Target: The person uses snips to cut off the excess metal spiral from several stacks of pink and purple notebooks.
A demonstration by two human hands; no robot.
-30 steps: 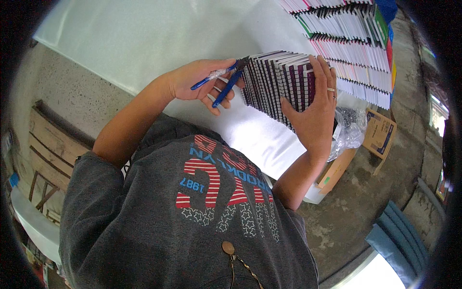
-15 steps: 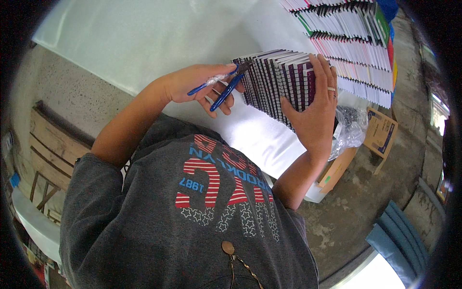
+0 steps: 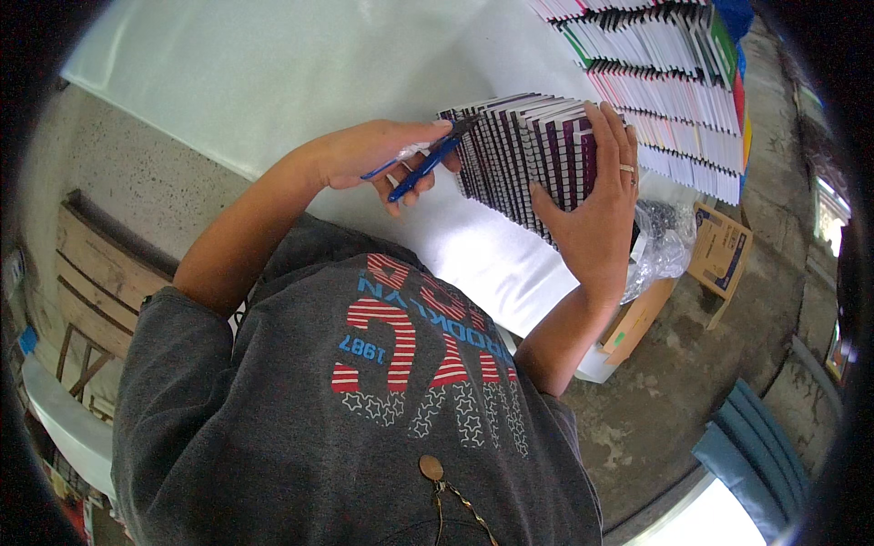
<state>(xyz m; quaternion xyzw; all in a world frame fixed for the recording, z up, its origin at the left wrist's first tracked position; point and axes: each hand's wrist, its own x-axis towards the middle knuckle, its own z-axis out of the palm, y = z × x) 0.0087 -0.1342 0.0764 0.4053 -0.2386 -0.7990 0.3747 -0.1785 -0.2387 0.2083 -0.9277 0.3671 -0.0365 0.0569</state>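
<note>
My left hand (image 3: 369,150) is wrapped round blue-handled pliers (image 3: 422,171), with a bit of clear plastic on one handle. Their dark jaws meet the upper left corner of a row of wire-bound notebooks (image 3: 519,159). The notebooks stand packed together on the white table, dark purple covers and bound edges facing me. Against the right end of this row presses my right hand (image 3: 592,209), thumb on the bindings and fingers over the last cover; it wears a ring. Exactly what the jaws grip is too small to tell.
Several long rows of notebooks (image 3: 674,118) fill the table's far right. Clear plastic wrapping (image 3: 663,241) and a cardboard box (image 3: 719,250) are beyond my right forearm. A wooden chair (image 3: 96,273) stands at left; blue-grey padded material (image 3: 756,460) is at lower right.
My left fingers have squeezed in, bringing the pliers' handles closer together. The jaws stay at the notebooks' corner. My right hand has not visibly moved.
</note>
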